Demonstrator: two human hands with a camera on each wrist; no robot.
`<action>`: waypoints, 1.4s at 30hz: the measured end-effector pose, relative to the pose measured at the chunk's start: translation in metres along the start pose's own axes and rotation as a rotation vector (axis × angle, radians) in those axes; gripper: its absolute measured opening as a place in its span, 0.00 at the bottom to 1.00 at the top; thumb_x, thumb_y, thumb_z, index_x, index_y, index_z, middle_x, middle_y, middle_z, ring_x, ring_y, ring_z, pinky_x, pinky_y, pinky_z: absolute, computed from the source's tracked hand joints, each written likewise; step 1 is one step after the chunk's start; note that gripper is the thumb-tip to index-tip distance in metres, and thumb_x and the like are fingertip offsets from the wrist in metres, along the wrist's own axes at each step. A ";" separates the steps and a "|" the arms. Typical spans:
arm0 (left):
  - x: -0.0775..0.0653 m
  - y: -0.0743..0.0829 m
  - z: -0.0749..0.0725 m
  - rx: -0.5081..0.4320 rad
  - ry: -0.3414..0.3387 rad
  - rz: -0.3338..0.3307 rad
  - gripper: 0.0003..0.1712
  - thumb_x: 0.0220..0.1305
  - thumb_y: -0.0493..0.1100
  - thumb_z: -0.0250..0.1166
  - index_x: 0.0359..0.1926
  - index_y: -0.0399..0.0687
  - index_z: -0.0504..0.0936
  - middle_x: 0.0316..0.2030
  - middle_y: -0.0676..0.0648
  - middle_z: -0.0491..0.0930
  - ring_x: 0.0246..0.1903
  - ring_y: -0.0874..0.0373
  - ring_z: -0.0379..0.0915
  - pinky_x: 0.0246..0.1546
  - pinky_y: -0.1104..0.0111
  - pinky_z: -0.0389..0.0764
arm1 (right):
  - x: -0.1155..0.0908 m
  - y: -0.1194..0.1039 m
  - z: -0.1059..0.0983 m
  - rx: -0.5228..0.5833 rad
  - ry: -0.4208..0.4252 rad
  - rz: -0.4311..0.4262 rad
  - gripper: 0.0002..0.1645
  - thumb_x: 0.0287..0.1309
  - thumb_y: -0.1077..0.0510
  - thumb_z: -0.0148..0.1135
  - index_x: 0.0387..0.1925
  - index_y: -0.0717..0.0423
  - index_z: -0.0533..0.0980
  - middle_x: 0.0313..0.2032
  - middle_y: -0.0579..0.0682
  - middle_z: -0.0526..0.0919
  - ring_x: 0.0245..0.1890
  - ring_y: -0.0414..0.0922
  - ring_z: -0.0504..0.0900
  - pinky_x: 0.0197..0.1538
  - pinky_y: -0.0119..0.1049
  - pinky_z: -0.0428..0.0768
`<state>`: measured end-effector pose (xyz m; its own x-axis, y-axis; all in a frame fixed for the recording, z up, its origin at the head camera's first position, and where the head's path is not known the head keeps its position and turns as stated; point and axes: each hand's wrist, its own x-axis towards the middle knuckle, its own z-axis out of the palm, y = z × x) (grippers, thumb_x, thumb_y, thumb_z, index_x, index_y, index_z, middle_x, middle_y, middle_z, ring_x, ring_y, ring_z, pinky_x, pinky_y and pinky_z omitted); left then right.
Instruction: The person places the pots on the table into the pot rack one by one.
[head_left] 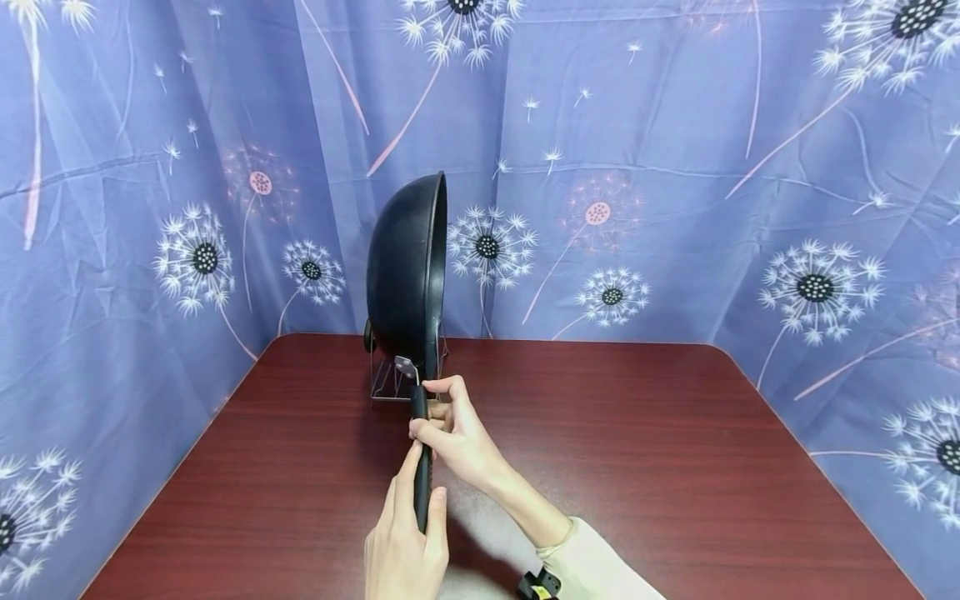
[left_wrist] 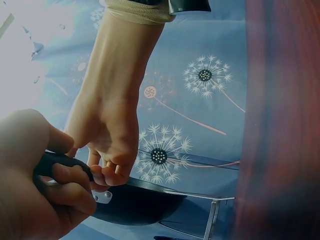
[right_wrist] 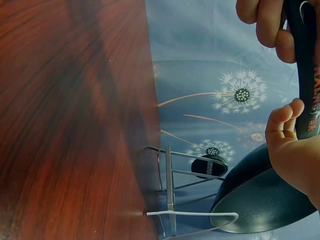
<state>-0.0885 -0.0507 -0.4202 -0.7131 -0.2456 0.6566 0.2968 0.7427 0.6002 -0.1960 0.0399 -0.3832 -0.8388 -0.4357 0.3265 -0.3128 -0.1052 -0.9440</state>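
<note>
A black wok (head_left: 405, 267) stands on edge, its hollow side facing right, at the wire rack (head_left: 390, 398). Its long black handle (head_left: 422, 492) points back toward me. Around the rear part of the handle my left hand (head_left: 405, 533) is curled, fingers on one side and thumb on the other. Farther forward, near the metal joint (head_left: 407, 367), my right hand (head_left: 457, 433) pinches the handle between thumb and fingers. In the right wrist view the wok's rim overlaps the rack's wires (right_wrist: 170, 200), and orange lettering shows on the handle (right_wrist: 305, 75).
A black oval piece (right_wrist: 209, 166) sits at the rack's far side. The rack stands toward the back of a reddish-brown wooden table (head_left: 637, 450). Blue curtains (head_left: 675, 208) with dandelion prints hang behind and beside it. A small black device (head_left: 538, 585) is at my right sleeve.
</note>
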 end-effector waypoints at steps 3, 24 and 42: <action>0.001 0.000 0.001 -0.012 0.008 0.007 0.38 0.60 0.38 0.68 0.70 0.58 0.69 0.55 0.47 0.82 0.39 0.46 0.85 0.27 0.54 0.78 | -0.001 -0.001 -0.001 -0.004 0.004 0.002 0.30 0.62 0.64 0.56 0.62 0.58 0.56 0.35 0.59 0.80 0.27 0.35 0.82 0.28 0.30 0.78; -0.001 0.001 0.003 0.036 -0.033 -0.011 0.33 0.58 0.37 0.69 0.66 0.55 0.73 0.34 0.52 0.78 0.14 0.68 0.62 0.14 0.69 0.62 | -0.002 0.021 -0.002 0.048 0.041 0.094 0.28 0.62 0.65 0.57 0.59 0.60 0.56 0.34 0.67 0.79 0.29 0.36 0.80 0.32 0.27 0.77; -0.002 0.002 0.007 0.028 -0.074 -0.042 0.31 0.61 0.39 0.68 0.65 0.55 0.74 0.39 0.51 0.81 0.16 0.65 0.70 0.16 0.68 0.66 | -0.003 0.025 -0.008 0.039 0.058 0.154 0.28 0.61 0.65 0.58 0.58 0.58 0.56 0.29 0.47 0.81 0.21 0.37 0.77 0.30 0.30 0.77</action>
<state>-0.0909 -0.0449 -0.4236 -0.7697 -0.2311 0.5952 0.2487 0.7501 0.6128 -0.2046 0.0464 -0.4073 -0.9003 -0.3969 0.1790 -0.1621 -0.0759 -0.9838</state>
